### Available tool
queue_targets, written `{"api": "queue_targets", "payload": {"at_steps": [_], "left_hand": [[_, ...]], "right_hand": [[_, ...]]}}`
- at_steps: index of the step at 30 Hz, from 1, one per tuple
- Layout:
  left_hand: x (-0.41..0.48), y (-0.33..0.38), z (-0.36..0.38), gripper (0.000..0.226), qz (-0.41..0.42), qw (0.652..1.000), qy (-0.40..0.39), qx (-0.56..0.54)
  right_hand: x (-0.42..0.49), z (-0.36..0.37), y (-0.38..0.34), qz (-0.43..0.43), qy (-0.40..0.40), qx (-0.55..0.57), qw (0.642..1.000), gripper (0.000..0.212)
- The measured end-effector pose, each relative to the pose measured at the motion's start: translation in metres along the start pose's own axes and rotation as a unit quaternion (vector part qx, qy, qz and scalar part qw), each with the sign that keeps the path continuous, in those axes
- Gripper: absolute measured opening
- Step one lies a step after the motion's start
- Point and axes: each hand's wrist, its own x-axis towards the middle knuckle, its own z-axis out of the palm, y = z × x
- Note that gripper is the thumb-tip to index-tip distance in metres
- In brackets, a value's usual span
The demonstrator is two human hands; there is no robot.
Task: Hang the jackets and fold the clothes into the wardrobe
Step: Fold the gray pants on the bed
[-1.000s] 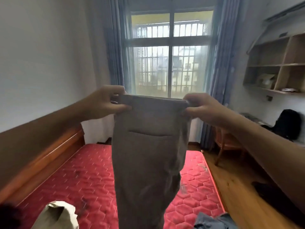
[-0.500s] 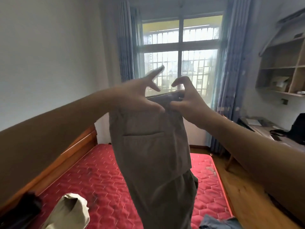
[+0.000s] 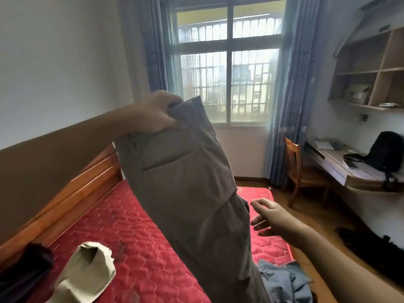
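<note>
Left hand (image 3: 156,114) pinches the waistband (image 3: 191,110) of grey-brown trousers (image 3: 192,193), which hang slanting toward near right; right hand (image 3: 270,217), fingers loosely spread, hovers just right of them.

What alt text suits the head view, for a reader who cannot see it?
A left hand grips the waistband of grey-brown trousers hanging over a red mattress; the open right hand hovers beside them. A beige garment lies on it.

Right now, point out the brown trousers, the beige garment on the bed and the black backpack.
brown trousers (image 3: 185,193): head view, seat panel below the pocket slit.
beige garment (image 3: 85,274): head view, middle of the crumpled cloth.
black backpack (image 3: 384,152): head view, its front face.
</note>
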Motion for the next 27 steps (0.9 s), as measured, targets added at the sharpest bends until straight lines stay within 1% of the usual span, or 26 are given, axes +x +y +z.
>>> {"api": "queue_targets", "payload": {"at_steps": [1,2,4,6,9,12,13,14,15,17,18,19,21,22,24,26,27], "left_hand": [[0.000,0.002,0.001,0.034,0.003,1.000,0.001,0.001],[0.000,0.003,0.002,0.027,0.006,1.000,0.002,0.003],[0.000,0.003,0.005,0.009,0.008,1.000,0.001,0.012],[-0.004,0.000,0.006,0.003,0.004,1.000,0.002,0.027],[-0.015,-0.010,0.002,0.005,-0.005,1.000,0.000,0.029],[-0.031,-0.020,-0.006,0.007,-0.023,0.999,0.012,0.033],[-0.036,-0.024,-0.008,0.008,-0.028,0.999,0.015,0.036],[-0.041,-0.027,-0.011,0.007,-0.035,0.999,0.017,0.036],[-0.047,-0.032,-0.015,0.006,-0.045,0.998,0.020,0.038],[-0.059,-0.044,-0.027,0.012,-0.073,0.996,0.023,0.050],[-0.066,-0.053,-0.034,0.013,-0.089,0.994,0.023,0.058],[-0.074,-0.061,-0.040,0.013,-0.106,0.992,0.022,0.064],[-0.089,-0.075,-0.047,0.013,-0.141,0.988,0.030,0.058],[-0.093,-0.080,-0.047,0.015,-0.155,0.986,0.037,0.053],[-0.096,-0.084,-0.047,0.016,-0.161,0.985,0.052,0.042],[-0.095,-0.084,-0.048,0.018,-0.158,0.985,0.058,0.031],[-0.094,-0.083,-0.050,0.020,-0.157,0.986,0.058,0.027]], "right_hand": [[0.001,0.012,0.004,0.006,-0.024,0.049,0.998,0.031],[0.003,0.025,0.007,0.004,-0.039,0.098,0.994,0.030],[0.008,0.049,0.006,0.000,-0.044,0.201,0.979,0.026],[0.016,0.064,0.004,0.003,-0.051,0.276,0.960,0.026],[0.028,0.082,0.004,0.021,-0.101,0.325,0.940,0.033],[0.032,0.106,0.001,0.032,-0.206,0.315,0.926,0.030],[0.034,0.114,-0.001,0.031,-0.229,0.318,0.919,0.031],[0.037,0.122,-0.003,0.030,-0.235,0.324,0.916,0.033],[0.041,0.128,-0.005,0.024,-0.225,0.333,0.915,0.035],[0.050,0.135,-0.007,0.012,-0.173,0.363,0.915,0.037],[0.056,0.137,-0.008,0.006,-0.147,0.397,0.906,0.038],[0.061,0.138,-0.010,0.002,-0.130,0.443,0.887,0.038],[0.069,0.136,-0.020,-0.011,-0.116,0.510,0.852,0.036],[0.069,0.135,-0.026,-0.025,-0.120,0.514,0.849,0.035],[0.059,0.134,-0.038,-0.067,-0.156,0.461,0.871,0.034],[0.049,0.135,-0.042,-0.110,-0.203,0.351,0.908,0.033],[0.046,0.136,-0.042,-0.132,-0.205,0.284,0.927,0.029]]}}
